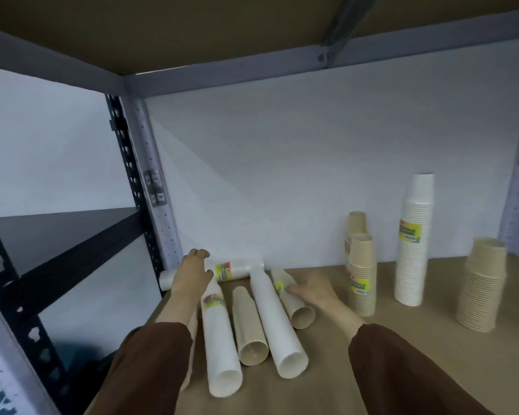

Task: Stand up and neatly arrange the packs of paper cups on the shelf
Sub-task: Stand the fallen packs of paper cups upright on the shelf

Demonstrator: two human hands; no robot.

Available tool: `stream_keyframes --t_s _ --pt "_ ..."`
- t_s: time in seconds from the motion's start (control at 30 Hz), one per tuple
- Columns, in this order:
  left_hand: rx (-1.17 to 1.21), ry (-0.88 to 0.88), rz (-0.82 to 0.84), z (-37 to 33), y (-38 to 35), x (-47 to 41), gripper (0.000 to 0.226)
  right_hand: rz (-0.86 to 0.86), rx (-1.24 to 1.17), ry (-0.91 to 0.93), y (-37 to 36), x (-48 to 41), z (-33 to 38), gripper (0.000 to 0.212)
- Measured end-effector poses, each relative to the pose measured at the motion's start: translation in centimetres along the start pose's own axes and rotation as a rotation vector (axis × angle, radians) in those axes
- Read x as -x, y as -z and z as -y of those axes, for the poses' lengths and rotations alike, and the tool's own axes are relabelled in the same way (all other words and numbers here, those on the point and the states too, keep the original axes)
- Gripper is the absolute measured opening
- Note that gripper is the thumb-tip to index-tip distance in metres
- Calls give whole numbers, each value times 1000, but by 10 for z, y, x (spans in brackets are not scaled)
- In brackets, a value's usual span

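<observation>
Cup packs (277, 324): left hand (192, 272) grips crosswise white pack (240, 269), right hand (312, 292) grips lying beige pack (297, 310).

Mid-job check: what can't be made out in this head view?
Head view:
- Blurred: label print, as on the tall white pack.
- Hidden under the left hand: part of the back white pack.
- Hidden by the front tan pack: lower part of the rear tan pack.
- Unclear: whether the right hand grips or only touches the rightmost lying tan pack.
- Cut off by the frame edge: right end of the shelf.
</observation>
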State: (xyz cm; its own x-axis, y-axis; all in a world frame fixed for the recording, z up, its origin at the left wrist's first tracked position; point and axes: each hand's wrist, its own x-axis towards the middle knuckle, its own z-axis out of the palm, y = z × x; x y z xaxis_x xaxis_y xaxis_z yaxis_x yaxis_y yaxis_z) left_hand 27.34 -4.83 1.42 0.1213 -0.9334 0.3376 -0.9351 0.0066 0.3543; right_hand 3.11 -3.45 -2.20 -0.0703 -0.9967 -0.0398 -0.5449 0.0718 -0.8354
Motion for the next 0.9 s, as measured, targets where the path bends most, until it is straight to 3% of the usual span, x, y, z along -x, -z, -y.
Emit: stream_keyframes --t_s 0.2,0.33,0.63,0.9 --pt "-323 -44 157 29 -15 -45 45 60 97 -68 -11 -28 -2 56" --pt "-442 -33 199 44 -39 -62 37 136 265 -145 -6 -39 2 60" --pt "-455 -145 225 81 -73 -91 30 311 345 -266 -3 -52 6 75" --pt "-513 -208 179 88 -79 -99 29 325 219 -322 -4 -54 6 67"
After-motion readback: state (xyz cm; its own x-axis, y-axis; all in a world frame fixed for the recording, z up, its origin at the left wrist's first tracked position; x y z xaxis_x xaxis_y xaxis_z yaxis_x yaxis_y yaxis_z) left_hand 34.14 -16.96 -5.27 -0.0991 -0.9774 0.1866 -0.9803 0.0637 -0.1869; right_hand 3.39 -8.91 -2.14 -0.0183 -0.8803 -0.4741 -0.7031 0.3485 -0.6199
